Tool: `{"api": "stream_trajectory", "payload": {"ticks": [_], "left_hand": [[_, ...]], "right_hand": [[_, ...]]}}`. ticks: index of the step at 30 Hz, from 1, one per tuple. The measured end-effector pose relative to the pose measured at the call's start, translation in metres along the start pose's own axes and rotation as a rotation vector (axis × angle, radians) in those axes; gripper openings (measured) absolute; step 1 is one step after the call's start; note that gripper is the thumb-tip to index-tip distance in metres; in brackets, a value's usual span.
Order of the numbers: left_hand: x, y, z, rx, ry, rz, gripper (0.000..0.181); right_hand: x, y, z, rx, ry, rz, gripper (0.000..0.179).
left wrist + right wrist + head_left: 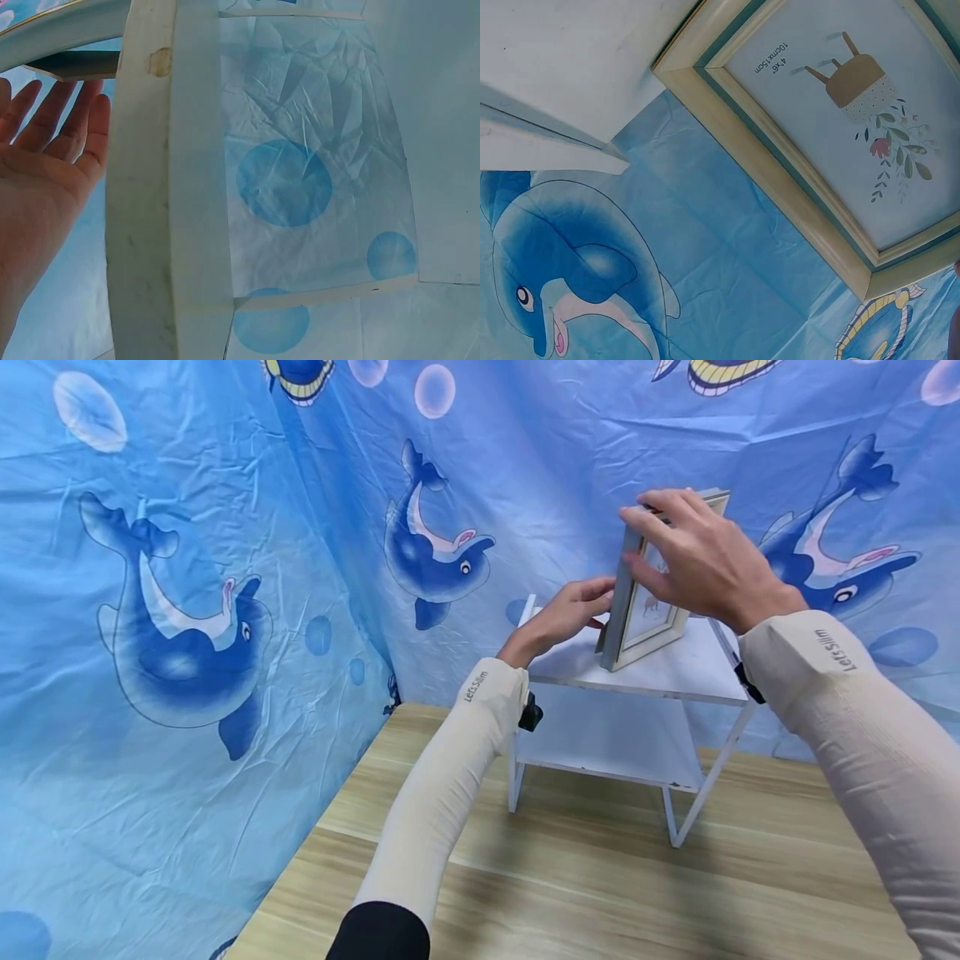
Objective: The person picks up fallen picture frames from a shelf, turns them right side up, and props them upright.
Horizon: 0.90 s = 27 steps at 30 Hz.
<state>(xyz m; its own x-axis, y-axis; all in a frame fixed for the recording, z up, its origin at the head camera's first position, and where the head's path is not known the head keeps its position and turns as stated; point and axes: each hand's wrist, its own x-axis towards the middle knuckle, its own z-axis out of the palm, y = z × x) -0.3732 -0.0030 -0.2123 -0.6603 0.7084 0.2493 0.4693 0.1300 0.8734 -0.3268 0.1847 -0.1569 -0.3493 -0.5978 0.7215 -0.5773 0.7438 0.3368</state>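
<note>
Right hand [701, 564] grips the picture frame [647, 610] at upper right, standing on the shelf [697, 672]; left hand [570, 614], fingers straight, touches its back.

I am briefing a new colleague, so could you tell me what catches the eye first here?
A picture frame stands on a white shelf, gripped at its top by the right hand while the left hand reaches behind it. Blue dolphin-print cloth surrounds the wooden table.

1 picture frame [647, 578]; 1 white shelf unit [637, 710]; 2 hands; 1 table [600, 893].
</note>
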Motion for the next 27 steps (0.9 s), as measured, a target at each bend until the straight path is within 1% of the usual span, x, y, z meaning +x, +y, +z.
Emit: {"api": "stream_trajectory", "payload": {"ticks": [5, 15, 18, 23, 27], "left_hand": [[0.001, 0.0, 0.002, -0.021, -0.028, 0.0, 0.042], [0.005, 0.0, 0.007, -0.011, -0.065, 0.004, 0.042], [0.005, 0.0, 0.009, -0.017, -0.072, -0.007, 0.044], [0.006, 0.0, 0.009, -0.019, -0.071, -0.028, 0.045], [0.007, -0.002, 0.009, -0.013, -0.069, -0.035, 0.045]], "right_hand": [[-0.002, 0.002, -0.003, 0.016, 0.005, 0.004, 0.055], [-0.009, 0.008, -0.008, 0.061, -0.008, 0.019, 0.059], [-0.011, 0.009, -0.009, 0.073, -0.021, 0.042, 0.062], [-0.011, 0.009, -0.009, 0.09, -0.061, 0.105, 0.069], [-0.01, 0.01, -0.009, 0.096, -0.077, 0.122, 0.07]]}}
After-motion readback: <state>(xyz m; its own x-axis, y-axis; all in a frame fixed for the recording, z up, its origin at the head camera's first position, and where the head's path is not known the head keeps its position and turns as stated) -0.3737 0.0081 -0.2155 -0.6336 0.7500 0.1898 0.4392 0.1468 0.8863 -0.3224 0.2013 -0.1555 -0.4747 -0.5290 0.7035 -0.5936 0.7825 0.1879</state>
